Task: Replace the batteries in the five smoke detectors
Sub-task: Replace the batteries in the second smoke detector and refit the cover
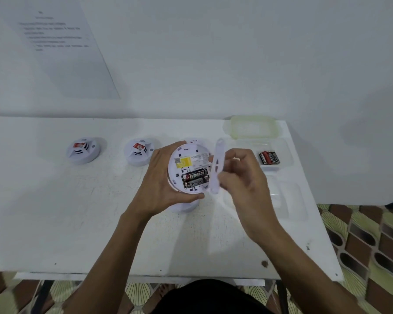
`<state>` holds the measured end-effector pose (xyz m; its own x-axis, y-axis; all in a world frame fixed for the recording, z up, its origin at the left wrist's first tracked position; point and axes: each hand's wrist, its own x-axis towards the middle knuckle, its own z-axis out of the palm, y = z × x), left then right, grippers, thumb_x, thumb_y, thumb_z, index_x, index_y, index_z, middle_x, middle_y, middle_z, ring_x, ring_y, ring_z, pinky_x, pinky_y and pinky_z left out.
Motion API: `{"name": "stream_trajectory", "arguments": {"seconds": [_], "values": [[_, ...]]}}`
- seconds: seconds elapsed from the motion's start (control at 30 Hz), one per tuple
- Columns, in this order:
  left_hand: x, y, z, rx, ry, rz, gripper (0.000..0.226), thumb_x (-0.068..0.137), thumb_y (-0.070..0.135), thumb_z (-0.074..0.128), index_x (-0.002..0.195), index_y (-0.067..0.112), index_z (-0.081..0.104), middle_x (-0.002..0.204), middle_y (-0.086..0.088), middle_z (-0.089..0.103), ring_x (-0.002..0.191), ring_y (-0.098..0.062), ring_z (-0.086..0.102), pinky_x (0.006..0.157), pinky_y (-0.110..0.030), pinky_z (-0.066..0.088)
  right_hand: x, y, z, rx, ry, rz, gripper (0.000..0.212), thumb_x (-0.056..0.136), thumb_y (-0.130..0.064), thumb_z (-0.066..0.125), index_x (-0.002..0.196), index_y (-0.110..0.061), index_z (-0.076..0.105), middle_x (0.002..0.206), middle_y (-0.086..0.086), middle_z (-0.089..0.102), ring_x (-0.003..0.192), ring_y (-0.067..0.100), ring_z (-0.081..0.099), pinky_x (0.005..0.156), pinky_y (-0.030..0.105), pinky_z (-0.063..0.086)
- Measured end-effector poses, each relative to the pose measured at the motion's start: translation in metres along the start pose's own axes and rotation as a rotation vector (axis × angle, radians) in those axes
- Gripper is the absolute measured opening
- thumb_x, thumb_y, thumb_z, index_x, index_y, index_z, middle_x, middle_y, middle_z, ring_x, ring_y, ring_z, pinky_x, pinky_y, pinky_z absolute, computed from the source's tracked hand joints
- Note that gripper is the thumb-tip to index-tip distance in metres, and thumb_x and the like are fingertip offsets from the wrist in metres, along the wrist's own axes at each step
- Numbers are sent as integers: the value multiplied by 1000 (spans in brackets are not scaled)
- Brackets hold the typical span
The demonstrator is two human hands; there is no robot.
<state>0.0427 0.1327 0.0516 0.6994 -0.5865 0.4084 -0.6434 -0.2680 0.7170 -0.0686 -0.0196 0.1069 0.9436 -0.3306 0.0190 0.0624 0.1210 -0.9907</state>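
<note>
My left hand [161,180] grips a white smoke detector [188,164] with its back facing me. Two black batteries [195,179] lie side by side in its open compartment, below a yellow label. My right hand [241,177] pinches the white back cover [217,166], held on edge just right of the detector. Another detector [184,206] sits on the table under my left hand. Two more detectors [83,150] [139,151] stand to the left, and part of a further detector [194,140] peeks out behind the held one.
A clear tray [281,152] at the right holds several black and red batteries [269,157]. Behind it lies a clear lid [252,128]. Another clear container [290,200] sits near the table's right edge. A printed sheet [61,46] hangs on the wall. Patterned floor shows to the right.
</note>
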Motion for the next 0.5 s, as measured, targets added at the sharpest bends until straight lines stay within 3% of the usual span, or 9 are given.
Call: {"name": "stream_trajectory", "arguments": {"seconds": [0.1,0.17,0.27,0.37,0.5], "values": [[-5,-10,-4,-20,-5,-19,85,64,35,84,136,24,40,136,17,46,129,-10,43,111,-41,32,-4,2,-12,524,-26,344,22,90,-7,49,109,-12,59,114,20,68,106,35,64,89,44,54],[-11,-14,-7,-2,-3,-54,87,63,43,82,136,21,40,135,7,50,127,-15,44,108,-49,33,-11,6,-18,626,-31,419,32,91,-16,50,120,-5,57,119,26,65,104,40,64,87,45,57],[-16,-14,-13,27,23,-106,95,57,47,84,135,15,42,131,1,52,124,-18,47,104,-50,37,-22,20,-24,334,45,359,15,97,-12,50,105,-4,61,100,14,70,87,35,68,79,48,58],[-21,-11,-18,58,50,-106,98,53,46,87,135,15,42,131,6,50,124,-13,45,103,-48,39,-31,39,-29,-189,70,252,18,96,-13,56,82,-17,67,79,4,66,71,21,61,65,36,55],[-25,-1,-19,62,49,-88,92,54,54,81,132,37,35,130,26,41,123,0,40,106,-39,37,-42,73,-30,-632,-12,231,11,91,-19,63,87,-22,72,74,-9,69,69,6,64,66,33,57]]}}
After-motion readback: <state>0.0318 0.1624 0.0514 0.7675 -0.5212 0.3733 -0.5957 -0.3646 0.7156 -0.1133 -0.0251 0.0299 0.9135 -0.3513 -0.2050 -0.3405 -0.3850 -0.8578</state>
